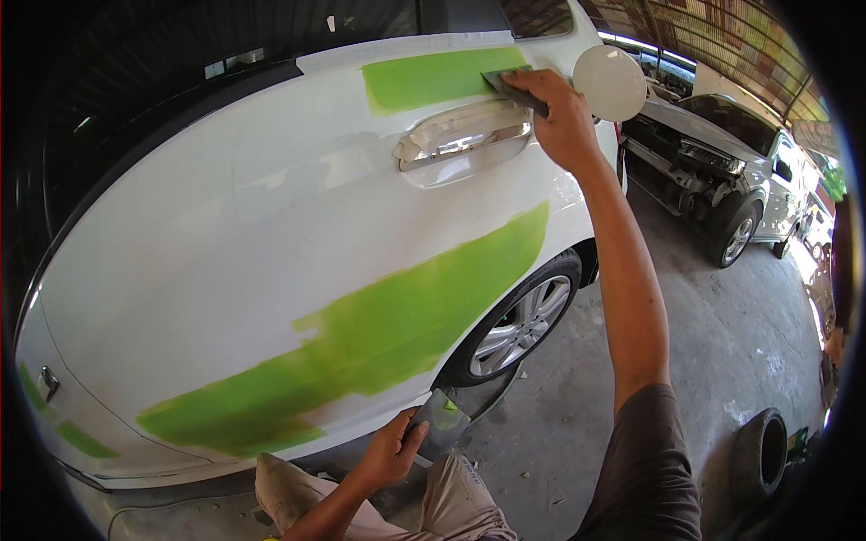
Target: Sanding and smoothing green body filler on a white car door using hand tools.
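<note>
My right hand (561, 110) is closed around a dark, flat putty spreader (516, 90). The spreader's edge meets the right end of a green filler patch (424, 79) on the white car door (216, 234), just above the door handle (469, 144), which is partly covered with masking tape. Low down by my knees, my left hand (390, 455) grips a greyish mixing plate (442, 422) with a small dab of green filler on it. A larger green filler patch (388, 316) stretches along the lower door toward the wheel arch.
A round white flap (610, 83) sticks out from the car's side beyond my right hand. Below the large patch is the rear wheel (523, 326). A second car (713, 149) with its front stripped stands to the right, and a loose tyre (760, 455) rests on the concrete floor (649, 361).
</note>
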Demonstrator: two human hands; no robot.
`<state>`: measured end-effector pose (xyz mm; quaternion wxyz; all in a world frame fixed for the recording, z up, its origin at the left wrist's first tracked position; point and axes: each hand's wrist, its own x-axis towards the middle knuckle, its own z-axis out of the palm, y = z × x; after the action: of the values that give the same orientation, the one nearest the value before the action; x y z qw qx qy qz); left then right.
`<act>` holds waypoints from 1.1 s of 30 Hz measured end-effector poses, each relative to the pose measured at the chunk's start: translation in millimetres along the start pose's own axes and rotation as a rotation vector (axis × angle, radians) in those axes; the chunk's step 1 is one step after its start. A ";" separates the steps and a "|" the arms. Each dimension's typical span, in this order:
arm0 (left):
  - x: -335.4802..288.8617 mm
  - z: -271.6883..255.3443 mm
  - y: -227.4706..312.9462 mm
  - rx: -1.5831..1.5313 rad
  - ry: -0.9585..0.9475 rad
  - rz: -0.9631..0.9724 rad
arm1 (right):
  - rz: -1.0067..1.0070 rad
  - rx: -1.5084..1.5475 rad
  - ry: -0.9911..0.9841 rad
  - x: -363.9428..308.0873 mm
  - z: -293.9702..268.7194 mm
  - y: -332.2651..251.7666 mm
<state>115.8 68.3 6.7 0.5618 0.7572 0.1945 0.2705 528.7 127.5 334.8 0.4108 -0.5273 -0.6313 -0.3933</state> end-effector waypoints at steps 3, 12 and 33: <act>0.1 -1.8 -0.1 0.051 -0.008 -0.046 | 0.058 0.101 -0.056 -15.9 -6.4 -10.6; 1.2 -0.1 -1.5 0.031 -0.012 -0.019 | 0.024 0.018 -0.014 30.3 -23.4 -2.0; -4.1 -4.7 5.2 -0.023 0.058 -0.088 | 0.013 -0.025 -0.162 6.0 -29.1 -5.6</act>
<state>109.6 67.8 12.0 0.5757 0.7334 0.2407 0.2697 525.5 101.8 350.3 0.3541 -0.5666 -0.6541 -0.3547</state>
